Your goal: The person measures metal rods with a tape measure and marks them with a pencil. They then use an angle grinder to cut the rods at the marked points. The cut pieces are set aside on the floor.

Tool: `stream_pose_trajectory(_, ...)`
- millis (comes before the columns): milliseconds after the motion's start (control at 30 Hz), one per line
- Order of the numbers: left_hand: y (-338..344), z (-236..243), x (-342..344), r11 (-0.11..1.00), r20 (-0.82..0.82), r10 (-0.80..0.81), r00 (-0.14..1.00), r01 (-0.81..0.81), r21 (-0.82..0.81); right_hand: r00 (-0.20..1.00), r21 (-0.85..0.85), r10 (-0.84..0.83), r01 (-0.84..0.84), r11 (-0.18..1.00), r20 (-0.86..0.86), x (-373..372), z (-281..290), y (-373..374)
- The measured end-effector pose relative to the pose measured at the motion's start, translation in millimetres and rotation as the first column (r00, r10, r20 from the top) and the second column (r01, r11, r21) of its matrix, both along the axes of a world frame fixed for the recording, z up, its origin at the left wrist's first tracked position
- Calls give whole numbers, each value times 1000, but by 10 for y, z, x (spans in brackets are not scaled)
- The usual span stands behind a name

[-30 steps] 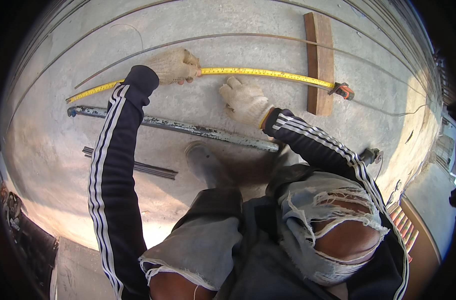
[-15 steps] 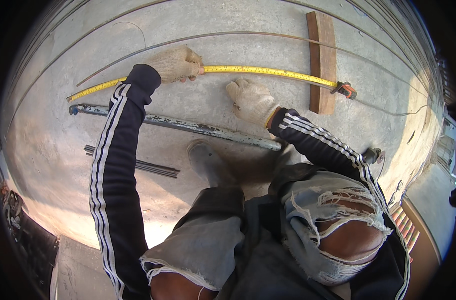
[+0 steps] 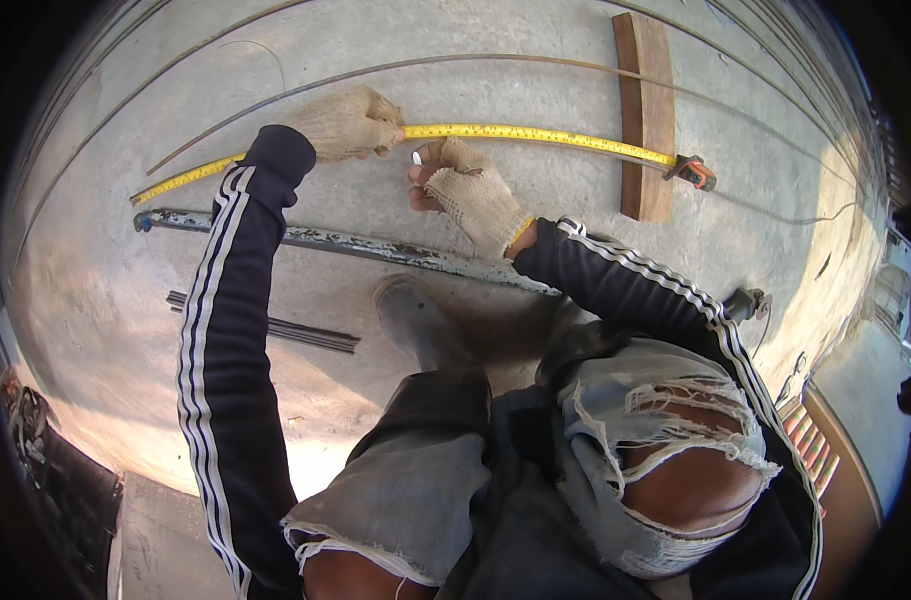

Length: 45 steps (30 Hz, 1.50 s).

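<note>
A yellow tape measure blade (image 3: pixel 535 133) lies stretched across the concrete floor, its case (image 3: pixel 693 173) just right of a wooden block. My left hand (image 3: pixel 345 122), in a cream knit glove, is closed on the blade left of its middle. Below the blade, my gloved right hand (image 3: pixel 470 195) has bare fingertips showing. It pinches a small white piece of chalk (image 3: pixel 416 158), whose tip sticks out close to my left fingers. Most of the chalk is hidden by the fingers. A thin steel rod (image 3: pixel 425 61) curves behind both hands.
The wooden block (image 3: pixel 630 185) lies under the blade's right part. Nearer me rests a long bar with chipped blue-grey paint (image 3: pixel 395 256). Short dark rods (image 3: pixel 310 335) lie left of my boot (image 3: pixel 407 310). A dark tool (image 3: pixel 745 304) sits beside my right sleeve. More long rods line the far edges.
My right hand has moved left toward my left hand and turned, so the fingertips and the white chalk now show. My left hand stays on the blade, shifted very slightly.
</note>
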<state>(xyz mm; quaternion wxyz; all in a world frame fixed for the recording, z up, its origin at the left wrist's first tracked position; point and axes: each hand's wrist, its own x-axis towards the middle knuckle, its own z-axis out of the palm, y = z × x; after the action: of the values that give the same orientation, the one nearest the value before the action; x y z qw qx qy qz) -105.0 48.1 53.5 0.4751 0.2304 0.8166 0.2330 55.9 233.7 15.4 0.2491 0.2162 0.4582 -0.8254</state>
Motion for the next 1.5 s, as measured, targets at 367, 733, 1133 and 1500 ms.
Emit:
stream_pose_trajectory(367,-25,-68,-39,999,-19,-27,999,26,-41,994,-79,-101,103,992,30,-28,-128,-183)
stream_pose_trajectory(733,-42,-87,-38,1000,-30,-16,999,15,-12,982,4,-152,152,988,111,-92,-34,-260)
stream_pose_trajectory(1133,-75,-177,18,998,-125,34,992,-27,58,980,-19,-197,197,980,16,-57,-83,-304)
stream_pose_trajectory(1500,-53,-76,6,993,22,81,996,-83,81,959,60,69,-88,994,274,229,-182,-22)
